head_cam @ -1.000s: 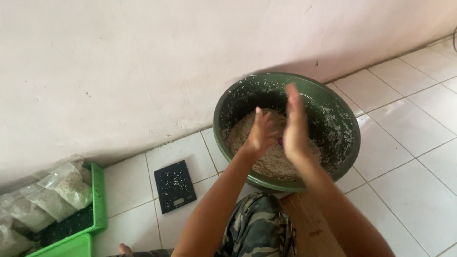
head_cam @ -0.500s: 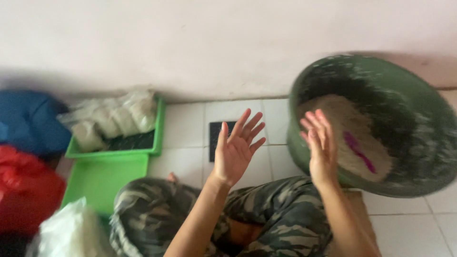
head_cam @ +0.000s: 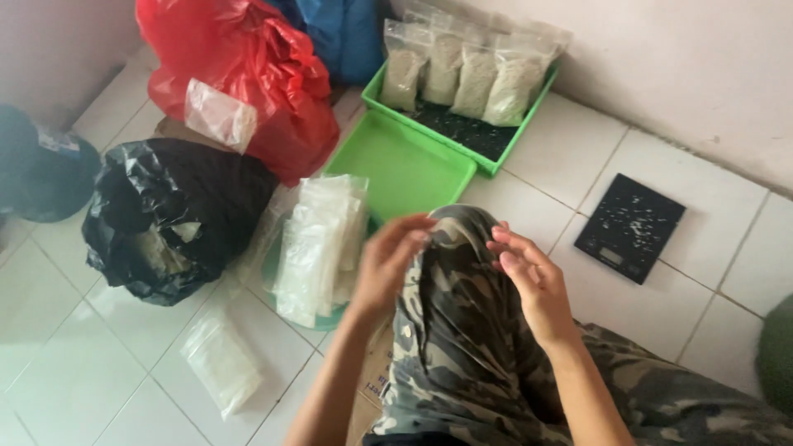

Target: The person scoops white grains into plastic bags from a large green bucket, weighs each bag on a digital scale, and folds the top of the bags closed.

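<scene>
My left hand and my right hand hover over my bent knee in camouflage trousers, fingers loosely curled and apart, with nothing in either. The left hand is blurred and sits next to a stack of clear plastic bags on a green plate. A black kitchen scale dusted with grains lies on the white tiles to the right of my right hand. The dark green basin shows only as an edge at the far right.
A green tray by the wall holds several filled bags of grain; an empty green tray lies in front of it. A red plastic bag, a black plastic bag and one filled clear bag lie to the left.
My view has swung left, away from the basin of rice toward the trays and bags. Both hands left the basin and came down over my knee.
</scene>
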